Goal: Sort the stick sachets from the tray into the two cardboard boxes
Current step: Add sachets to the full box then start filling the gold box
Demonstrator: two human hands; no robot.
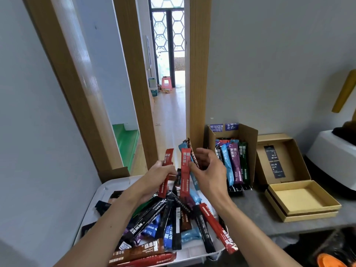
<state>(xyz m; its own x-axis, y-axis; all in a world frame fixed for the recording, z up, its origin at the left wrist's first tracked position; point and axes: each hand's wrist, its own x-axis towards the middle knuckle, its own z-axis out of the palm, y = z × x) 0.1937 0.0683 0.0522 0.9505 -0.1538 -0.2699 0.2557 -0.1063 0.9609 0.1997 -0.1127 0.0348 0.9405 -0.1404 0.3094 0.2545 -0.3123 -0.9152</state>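
A white tray [96, 193] in front of me holds a heap of stick sachets [173, 220] in black, blue, red, brown and purple. My left hand [154, 180] grips one red sachet [167, 166] upright above the tray. My right hand [208, 170] holds a fan of sachets: a red one [185, 170], a light blue one and a dark brown one behind it. To the right, an upright cardboard box [248, 143] contains several sachets standing on end. Further right lies a flat cardboard box [302, 199], open, its lid propped behind it.
The boxes rest on a grey counter [256, 212]. A white appliance [333, 155] stands at the far right. A wooden door frame [198, 74] rises just behind the tray, with a hallway beyond. The grey wall is close on the left.
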